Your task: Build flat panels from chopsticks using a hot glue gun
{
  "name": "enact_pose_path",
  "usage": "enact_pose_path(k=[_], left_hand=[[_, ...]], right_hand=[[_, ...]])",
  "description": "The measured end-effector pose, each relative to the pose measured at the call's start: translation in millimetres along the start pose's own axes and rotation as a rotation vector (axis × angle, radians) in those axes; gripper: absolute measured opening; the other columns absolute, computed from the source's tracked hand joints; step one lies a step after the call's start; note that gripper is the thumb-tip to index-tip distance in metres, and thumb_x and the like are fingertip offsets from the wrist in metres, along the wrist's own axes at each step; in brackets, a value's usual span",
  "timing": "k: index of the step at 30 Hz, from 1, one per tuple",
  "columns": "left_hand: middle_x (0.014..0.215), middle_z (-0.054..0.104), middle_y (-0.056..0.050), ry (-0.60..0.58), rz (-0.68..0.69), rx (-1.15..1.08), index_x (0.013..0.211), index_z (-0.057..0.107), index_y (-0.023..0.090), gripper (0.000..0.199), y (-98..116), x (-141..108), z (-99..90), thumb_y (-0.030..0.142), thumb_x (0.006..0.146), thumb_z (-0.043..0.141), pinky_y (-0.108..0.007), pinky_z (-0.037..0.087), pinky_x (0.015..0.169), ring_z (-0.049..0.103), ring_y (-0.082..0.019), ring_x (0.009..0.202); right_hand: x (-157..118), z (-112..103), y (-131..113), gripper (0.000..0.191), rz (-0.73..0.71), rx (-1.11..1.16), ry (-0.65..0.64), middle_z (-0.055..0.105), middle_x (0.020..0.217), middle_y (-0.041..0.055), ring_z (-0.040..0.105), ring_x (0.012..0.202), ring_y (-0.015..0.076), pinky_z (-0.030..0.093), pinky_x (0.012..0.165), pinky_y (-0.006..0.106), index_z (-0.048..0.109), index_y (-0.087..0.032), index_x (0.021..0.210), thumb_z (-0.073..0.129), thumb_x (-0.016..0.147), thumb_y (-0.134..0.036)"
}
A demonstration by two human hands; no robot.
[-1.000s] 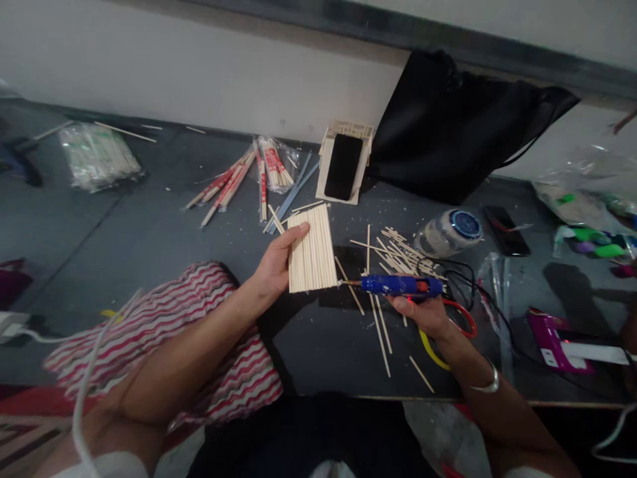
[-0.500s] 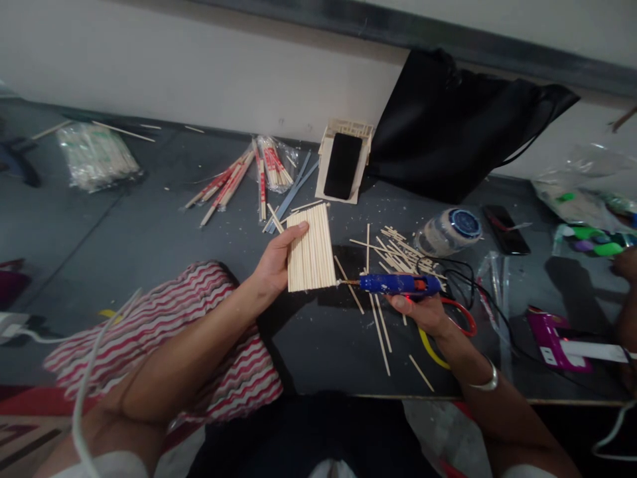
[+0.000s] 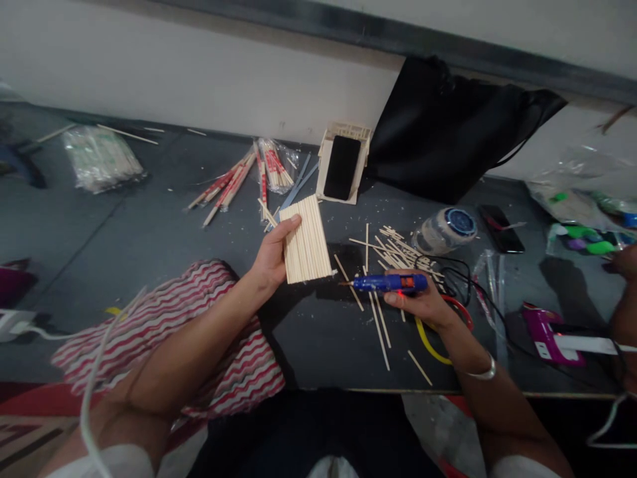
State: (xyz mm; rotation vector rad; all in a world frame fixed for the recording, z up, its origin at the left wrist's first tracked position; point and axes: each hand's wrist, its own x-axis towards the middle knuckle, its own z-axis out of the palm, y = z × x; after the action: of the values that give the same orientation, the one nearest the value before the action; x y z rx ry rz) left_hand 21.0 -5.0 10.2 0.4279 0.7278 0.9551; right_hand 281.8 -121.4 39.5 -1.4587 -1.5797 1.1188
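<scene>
Grey table (image 3: 149, 226) is running along a pale wall (image 3: 199, 73) in the head view. L hand (image 3: 273, 257) is holding the stick panel (image 3: 307, 240) above it, fingers gripping its left side. R hand's (image 3: 419, 303) fingers are gripping the glue gun (image 3: 381, 283); vs. 0.5 s ago, its nozzle (image 3: 346, 284) is now standing apart from the panel's corner, where a blob (image 3: 334, 273), prob. glue, is showing, so application's prob. pausing.

Dim, flat light mutes the scene, and dark shadow lies on the table (image 3: 313, 352) below the stick panel (image 3: 307, 244). Faint glare catches the plastic packet (image 3: 103, 159). Outer edges look stretched and soft.
</scene>
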Motion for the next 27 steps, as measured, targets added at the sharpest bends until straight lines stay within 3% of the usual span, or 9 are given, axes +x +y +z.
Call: enact_pose_path(k=[3,6,9,11,14,20,24,27], left_hand=[[0.082,0.081,-0.008,0.01,0.082,-0.005,0.095,0.072,0.017,0.024,1,1,0.7,0.031,0.076,0.074,-0.04,0.063,0.094,0.078,-0.032,0.096],[0.084,0.081,-0.008,0.013,0.123,-0.001,0.094,0.072,0.017,0.024,3,1,1.6,0.032,0.075,0.074,-0.04,0.063,0.094,0.078,-0.03,0.094],[0.084,0.081,-0.008,0.005,0.135,0.011,0.096,0.072,0.017,0.027,3,1,2.1,0.032,0.075,0.076,-0.038,0.063,0.092,0.078,-0.029,0.091],[0.085,0.081,-0.008,-0.001,0.134,0.018,0.097,0.072,0.017,0.028,3,0,2.4,0.032,0.074,0.076,-0.037,0.064,0.091,0.079,-0.028,0.089],[0.085,0.081,-0.008,-0.014,0.136,0.028,0.096,0.072,0.018,0.028,3,0,3.6,0.032,0.073,0.077,-0.037,0.064,0.09,0.079,-0.028,0.088],[0.086,0.081,-0.009,-0.008,0.143,0.06,0.093,0.072,0.019,0.024,4,0,7.9,0.03,0.072,0.076,-0.039,0.061,0.097,0.076,-0.032,0.104],[0.086,0.081,-0.009,0.004,0.134,0.064,0.097,0.072,0.018,0.028,4,0,8.0,0.03,0.072,0.076,-0.038,0.061,0.096,0.075,-0.032,0.106],[0.088,0.082,-0.008,-0.03,0.098,0.054,0.107,0.072,0.019,0.036,4,2,4.5,0.032,0.073,0.078,-0.037,0.062,0.095,0.077,-0.031,0.101]], right_hand=[[5,-11,4,0.04,-0.019,-0.151,0.222,0.059,0.058,-0.0007,0.056,0.057,0.0176,0.05,0.058,0.032,0.062,-0.022,0.068,0.077,0.07,-0.059],[8,-26,3,0.036,-0.042,-0.465,0.354,0.064,0.062,0.0029,0.062,0.063,0.0229,0.053,0.064,0.036,0.062,-0.023,0.069,0.068,0.079,-0.057],[3,-35,4,0.024,-0.073,-0.832,0.441,0.072,0.083,0.0104,0.067,0.082,0.0294,0.054,0.077,0.041,0.067,-0.022,0.084,0.064,0.084,-0.046],[-5,-37,9,0.02,-0.074,-1.016,0.438,0.073,0.098,0.0153,0.067,0.094,0.0322,0.053,0.086,0.043,0.068,-0.019,0.097,0.063,0.084,-0.034],[-18,-36,23,0.029,0.02,-1.139,0.411,0.071,0.102,0.0183,0.065,0.097,0.0346,0.052,0.088,0.046,0.067,-0.015,0.107,0.062,0.079,-0.022],[-30,-48,44,0.049,0.144,-0.982,0.344,0.071,0.098,0.0148,0.067,0.092,0.0332,0.053,0.085,0.044,0.063,-0.013,0.12,0.07,0.074,-0.029],[-34,-56,36,0.062,0.13,-1.058,0.275,0.072,0.106,0.0147,0.067,0.097,0.0352,0.052,0.087,0.045,0.06,-0.017,0.132,0.069,0.072,-0.026],[-39,-54,19,0.056,0.136,-1.144,0.227,0.072,0.115,0.0169,0.066,0.104,0.0391,0.051,0.089,0.049,0.066,-0.02,0.129,0.068,0.074,-0.027]])
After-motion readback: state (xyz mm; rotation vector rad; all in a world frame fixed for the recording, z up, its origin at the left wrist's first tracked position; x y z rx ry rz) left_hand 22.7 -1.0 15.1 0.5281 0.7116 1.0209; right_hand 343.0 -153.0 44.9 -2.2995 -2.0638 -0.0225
